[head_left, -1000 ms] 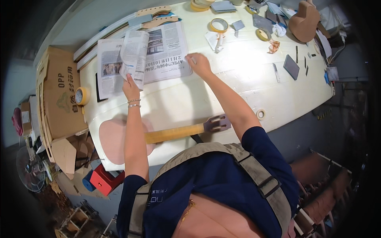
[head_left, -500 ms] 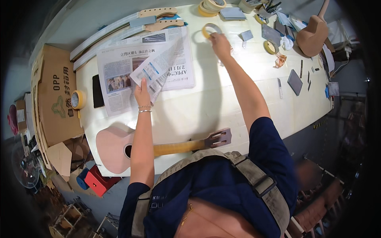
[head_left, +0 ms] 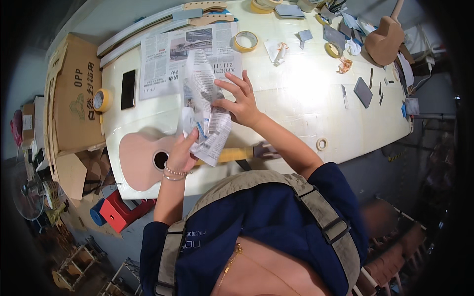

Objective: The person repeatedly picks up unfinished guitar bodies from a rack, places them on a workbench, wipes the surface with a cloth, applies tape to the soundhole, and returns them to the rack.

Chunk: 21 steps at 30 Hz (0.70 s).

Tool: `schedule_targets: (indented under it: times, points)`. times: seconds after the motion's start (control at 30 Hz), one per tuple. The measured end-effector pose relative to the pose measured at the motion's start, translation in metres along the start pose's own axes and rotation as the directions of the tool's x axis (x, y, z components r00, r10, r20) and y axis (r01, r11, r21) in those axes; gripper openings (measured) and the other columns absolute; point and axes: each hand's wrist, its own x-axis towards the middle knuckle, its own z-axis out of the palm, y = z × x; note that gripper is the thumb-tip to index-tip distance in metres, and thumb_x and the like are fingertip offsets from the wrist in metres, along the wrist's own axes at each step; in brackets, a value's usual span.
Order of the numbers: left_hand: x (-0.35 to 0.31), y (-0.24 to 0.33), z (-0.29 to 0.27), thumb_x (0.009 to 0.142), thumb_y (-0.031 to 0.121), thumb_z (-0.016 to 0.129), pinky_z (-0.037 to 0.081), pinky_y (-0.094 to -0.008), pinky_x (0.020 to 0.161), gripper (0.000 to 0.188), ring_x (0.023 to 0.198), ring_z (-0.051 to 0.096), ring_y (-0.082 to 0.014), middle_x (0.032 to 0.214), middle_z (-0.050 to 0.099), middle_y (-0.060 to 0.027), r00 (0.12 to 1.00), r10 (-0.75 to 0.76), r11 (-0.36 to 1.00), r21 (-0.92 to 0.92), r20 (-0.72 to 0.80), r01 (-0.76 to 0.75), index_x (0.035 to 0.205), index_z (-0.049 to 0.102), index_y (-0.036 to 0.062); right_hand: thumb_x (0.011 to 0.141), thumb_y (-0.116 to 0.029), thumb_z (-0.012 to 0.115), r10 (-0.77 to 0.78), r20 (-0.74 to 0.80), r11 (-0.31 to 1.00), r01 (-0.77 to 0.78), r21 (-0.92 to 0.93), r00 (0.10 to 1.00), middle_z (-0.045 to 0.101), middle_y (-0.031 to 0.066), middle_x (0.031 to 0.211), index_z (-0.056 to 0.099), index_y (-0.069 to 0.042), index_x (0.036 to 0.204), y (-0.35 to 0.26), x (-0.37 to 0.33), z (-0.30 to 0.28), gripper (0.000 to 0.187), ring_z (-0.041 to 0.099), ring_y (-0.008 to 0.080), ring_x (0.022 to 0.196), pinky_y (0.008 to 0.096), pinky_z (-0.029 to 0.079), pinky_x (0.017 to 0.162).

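A crumpled, folded newspaper sheet point(head_left: 202, 91) hangs over the ukulele's neck. My left hand point(head_left: 182, 153) pinches its lower left edge between thumb and fingers. My right hand point(head_left: 241, 98) is at the sheet's right side, thumb and index finger against the paper, the other fingers spread. Beneath lies an unpainted ukulele point(head_left: 140, 160) with its pinkish body to the left; yellow tape point(head_left: 234, 155) covers its neck. The paper and my left hand hide part of it. Farther back, another newspaper point(head_left: 155, 64) lies flat, with a tape roll point(head_left: 237, 44) on its right edge.
A black phone point(head_left: 128, 89) and another tape roll point(head_left: 97, 100) lie left, by a cardboard box point(head_left: 74, 93). Guitar necks point(head_left: 212, 19) are at the back. Right are a cutter knife point(head_left: 345, 96), grey block point(head_left: 363, 92), small tape roll point(head_left: 318, 144) and another ukulele body point(head_left: 382, 44).
My right hand has left the tape roll, which now rests on the flat newspaper's edge, and come to the sheet. My left hand has drawn the sheet nearer, over the ukulele.
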Motion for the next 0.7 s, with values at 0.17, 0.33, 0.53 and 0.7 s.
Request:
schedule_targets:
  times: [0.17,0.33,0.53,0.7]
  points:
    - [-0.045,-0.041,-0.027,0.087,0.012,0.057,0.030,-0.0370,0.102,0.035,0.127,0.036,-0.0273,0.138,0.035,-0.0182,0.808,0.588,0.552,0.715,0.031,-0.429,0.119,0.045,0.0025,0.073,-0.010,0.069,0.581,0.315,0.321,-0.568,0.758,0.750,0.059,0.0104,0.115,0.047,-0.008,0.083,-0.090,-0.028,-0.008,0.025,0.054,0.0251,0.109,0.0368,0.044,0.088]
    - [-0.065,-0.064,-0.005,0.065,0.017,0.080,0.025,-0.0397,0.108,0.092,0.136,0.021,-0.0302,0.147,0.019,-0.0206,0.594,0.800,0.439,0.594,0.084,-0.675,0.138,0.026,0.0025,0.095,-0.027,0.044,0.124,0.977,-0.936,-0.305,0.174,0.176,0.059,0.0138,0.113,0.051,-0.002,0.120,-0.135,-0.063,-0.010,0.036,0.059,0.0207,0.103,0.0366,0.051,0.089]
    - [-0.093,-0.055,0.018,0.065,0.003,0.064,0.046,-0.0343,0.080,0.055,0.090,0.055,-0.0295,0.100,0.058,-0.0141,0.898,0.281,0.216,0.890,0.337,-0.402,0.119,0.056,0.0062,0.092,-0.024,0.051,-0.055,0.957,-0.667,-0.703,-0.247,-0.284,0.066,0.0104,0.096,0.064,-0.005,0.098,-0.151,-0.087,-0.021,0.024,0.067,0.0190,0.079,0.0321,0.058,0.066]
    - [-0.121,-0.002,-0.084,0.065,0.005,0.068,0.044,-0.0334,0.078,0.027,0.093,0.051,-0.0250,0.105,0.050,-0.0105,0.804,0.594,0.298,0.928,0.004,-0.225,0.091,0.065,0.0025,0.082,-0.016,0.062,0.428,0.744,0.604,-0.775,0.187,0.513,0.062,0.0092,0.089,0.061,-0.006,0.093,-0.150,-0.053,-0.025,0.015,0.059,0.0240,0.085,0.0341,0.046,0.073]
